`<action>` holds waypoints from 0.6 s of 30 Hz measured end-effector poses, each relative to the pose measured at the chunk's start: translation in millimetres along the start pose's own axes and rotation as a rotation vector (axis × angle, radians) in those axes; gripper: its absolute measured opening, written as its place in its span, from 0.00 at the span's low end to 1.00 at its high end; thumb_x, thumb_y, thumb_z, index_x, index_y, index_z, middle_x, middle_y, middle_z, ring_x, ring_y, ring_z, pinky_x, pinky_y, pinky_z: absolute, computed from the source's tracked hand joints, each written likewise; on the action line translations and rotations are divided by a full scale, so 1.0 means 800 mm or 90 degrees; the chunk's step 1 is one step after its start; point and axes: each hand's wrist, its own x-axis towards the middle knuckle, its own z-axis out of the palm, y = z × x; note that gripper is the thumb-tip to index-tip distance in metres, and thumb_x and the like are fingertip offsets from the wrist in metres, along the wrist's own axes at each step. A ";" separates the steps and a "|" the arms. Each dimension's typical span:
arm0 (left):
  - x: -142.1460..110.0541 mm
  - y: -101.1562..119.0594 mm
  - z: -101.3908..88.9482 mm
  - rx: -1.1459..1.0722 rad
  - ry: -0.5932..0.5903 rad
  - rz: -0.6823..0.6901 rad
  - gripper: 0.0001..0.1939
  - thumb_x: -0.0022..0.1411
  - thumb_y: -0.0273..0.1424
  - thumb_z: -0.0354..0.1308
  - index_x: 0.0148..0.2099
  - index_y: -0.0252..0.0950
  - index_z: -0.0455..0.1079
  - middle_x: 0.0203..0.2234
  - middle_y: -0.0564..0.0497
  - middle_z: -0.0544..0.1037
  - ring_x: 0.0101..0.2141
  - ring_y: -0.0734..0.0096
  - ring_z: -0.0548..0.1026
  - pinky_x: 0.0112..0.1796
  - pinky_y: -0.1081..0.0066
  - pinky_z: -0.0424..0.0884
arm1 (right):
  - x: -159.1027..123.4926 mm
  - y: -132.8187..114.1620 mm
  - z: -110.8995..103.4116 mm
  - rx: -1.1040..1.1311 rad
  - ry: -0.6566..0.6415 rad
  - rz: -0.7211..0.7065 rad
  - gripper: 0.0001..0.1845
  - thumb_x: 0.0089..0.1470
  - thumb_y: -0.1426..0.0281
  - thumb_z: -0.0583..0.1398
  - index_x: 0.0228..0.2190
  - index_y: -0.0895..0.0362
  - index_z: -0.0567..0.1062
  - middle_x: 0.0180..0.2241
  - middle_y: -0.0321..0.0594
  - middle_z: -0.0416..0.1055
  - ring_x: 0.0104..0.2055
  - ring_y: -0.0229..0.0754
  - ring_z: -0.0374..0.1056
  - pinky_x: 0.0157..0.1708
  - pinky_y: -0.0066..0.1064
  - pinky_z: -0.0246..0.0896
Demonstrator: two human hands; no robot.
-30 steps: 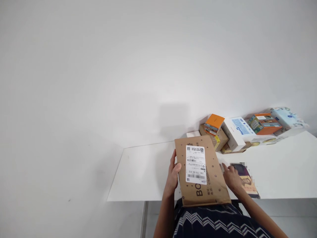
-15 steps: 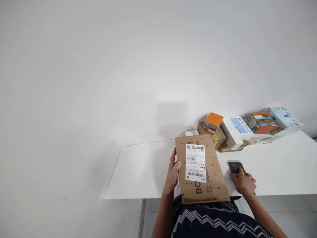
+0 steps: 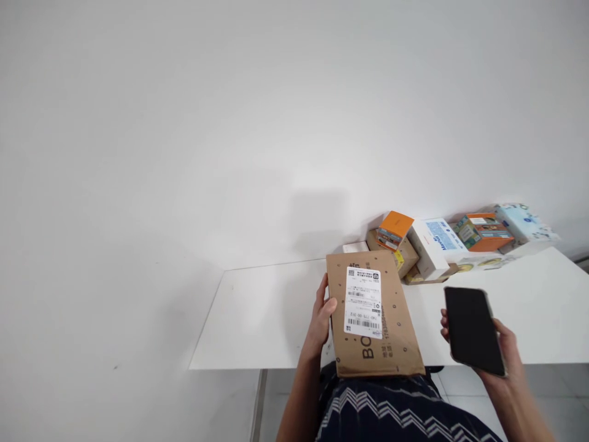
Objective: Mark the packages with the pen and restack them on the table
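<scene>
"What does the left hand [image 3: 321,319] do?"

"It grips the cardboard parcel [image 3: 391,313] by its side edge. The thumb lies on the front face, and the other fingers go around the edge, partly hidden."

"And where is this parcel exactly?"

"It is in front of the person's body, tilted, over the near edge of the table [image 3: 257,319]. The shape is flat and rectangular, the brown card looks matt, and the lower edge is a little wrinkled. Small dark ring marks and dark printed letters are on it. A white paper label [image 3: 363,294] with barcodes lies smooth on its face."

"Please tell me about the right hand [image 3: 505,353]."

"Its fingers are closed around the phone [image 3: 473,331], which is well apart from the parcel. Fingertips show at one long edge, and the thumb side of the hand is at the other. The phone is a thin slab with rounded corners, and its black screen is smooth and dark."

"What stands by the wall [image 3: 184,123]?"

"A row of boxes: a glossy orange box [image 3: 396,224] upon a brown carton [image 3: 408,258], then a long white box [image 3: 429,252], an orange and green box [image 3: 485,232], and a pale blue box [image 3: 524,222] with a fine pattern."

"And the shirt [image 3: 400,411]?"

"Dark cloth with white zigzag lines."
</scene>
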 end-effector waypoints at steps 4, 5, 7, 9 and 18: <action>0.001 -0.001 0.002 0.010 -0.006 -0.008 0.38 0.59 0.44 0.57 0.68 0.44 0.48 0.61 0.45 0.64 0.56 0.51 0.67 0.52 0.56 0.67 | -0.066 -0.046 0.057 0.085 -0.050 -0.057 0.37 0.52 0.43 0.46 0.56 0.49 0.67 0.55 0.52 0.69 0.48 0.55 0.72 0.48 0.52 0.67; 0.001 -0.001 0.002 0.012 -0.007 -0.006 0.38 0.60 0.44 0.57 0.68 0.44 0.48 0.62 0.45 0.63 0.57 0.51 0.66 0.52 0.56 0.66 | -0.079 -0.053 0.072 0.105 -0.066 -0.040 0.36 0.51 0.43 0.47 0.54 0.48 0.68 0.53 0.51 0.70 0.47 0.55 0.72 0.47 0.52 0.67; 0.001 -0.001 0.003 0.010 -0.009 0.004 0.37 0.61 0.43 0.56 0.68 0.43 0.48 0.62 0.45 0.62 0.58 0.51 0.64 0.54 0.56 0.65 | -0.098 -0.060 0.100 0.135 -0.133 0.021 0.35 0.51 0.44 0.48 0.51 0.50 0.72 0.51 0.51 0.73 0.45 0.56 0.73 0.45 0.53 0.68; 0.001 -0.002 0.002 0.008 -0.013 0.006 0.37 0.61 0.43 0.56 0.68 0.42 0.48 0.62 0.45 0.63 0.58 0.52 0.64 0.55 0.56 0.64 | -0.109 -0.060 0.127 0.150 -0.232 0.102 0.35 0.52 0.45 0.48 0.47 0.54 0.76 0.48 0.53 0.75 0.43 0.57 0.74 0.44 0.53 0.68; -0.007 0.016 0.009 0.079 0.033 0.010 0.33 0.60 0.43 0.57 0.65 0.43 0.56 0.62 0.48 0.63 0.62 0.53 0.59 0.61 0.58 0.55 | -0.117 -0.011 0.210 0.157 -0.507 0.309 0.31 0.55 0.51 0.49 0.43 0.61 0.77 0.44 0.52 0.77 0.39 0.49 0.74 0.43 0.42 0.68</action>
